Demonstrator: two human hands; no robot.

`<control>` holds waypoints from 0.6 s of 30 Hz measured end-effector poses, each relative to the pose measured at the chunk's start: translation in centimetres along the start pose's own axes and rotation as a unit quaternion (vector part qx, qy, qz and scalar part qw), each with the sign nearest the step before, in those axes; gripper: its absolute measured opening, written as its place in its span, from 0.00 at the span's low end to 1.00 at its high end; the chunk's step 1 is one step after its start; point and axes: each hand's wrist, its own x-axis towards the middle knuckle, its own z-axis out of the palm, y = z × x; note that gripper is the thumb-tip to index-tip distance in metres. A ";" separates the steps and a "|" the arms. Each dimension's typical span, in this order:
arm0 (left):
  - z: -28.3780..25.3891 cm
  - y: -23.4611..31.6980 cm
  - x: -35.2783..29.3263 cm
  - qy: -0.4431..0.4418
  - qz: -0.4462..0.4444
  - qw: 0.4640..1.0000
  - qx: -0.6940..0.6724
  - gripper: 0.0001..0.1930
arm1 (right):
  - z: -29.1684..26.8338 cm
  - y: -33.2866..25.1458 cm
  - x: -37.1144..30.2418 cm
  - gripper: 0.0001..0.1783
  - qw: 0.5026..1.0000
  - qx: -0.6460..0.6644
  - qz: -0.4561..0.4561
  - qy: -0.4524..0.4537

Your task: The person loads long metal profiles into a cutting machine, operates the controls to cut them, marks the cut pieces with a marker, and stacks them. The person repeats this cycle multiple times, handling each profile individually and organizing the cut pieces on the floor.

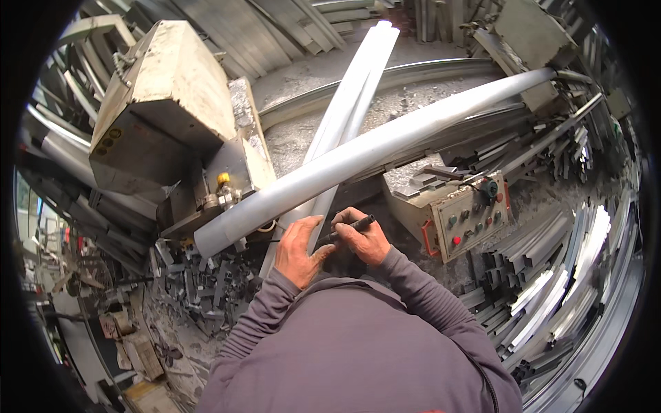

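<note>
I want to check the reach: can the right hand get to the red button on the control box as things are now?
Probably yes. The right hand holds a black marker, and the red button on the control box faces up just to its right, nothing between.

The long grey tube [372,148] bars the way ahead; control box [468,217] crowds the right.

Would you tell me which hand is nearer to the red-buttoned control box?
Right. The right hand, gripping a dark marker, sits just left of the control box; the left hand is farther left, resting on a pale bar.
</note>
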 end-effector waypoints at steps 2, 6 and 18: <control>-0.3 0.6 -2.6 0.014 -0.060 0.998 -0.022 0.21 | 3.6 0.5 0.2 0.12 0.998 0.025 0.037 -0.044; -2.8 0.0 -6.9 0.024 -0.123 0.987 0.097 0.19 | 7.4 1.6 0.6 0.14 0.989 -0.045 0.065 -0.129; -14.2 -10.5 -21.1 -0.101 -0.485 0.756 -0.428 0.37 | 9.0 -4.3 5.0 0.10 0.993 0.072 -0.084 -0.048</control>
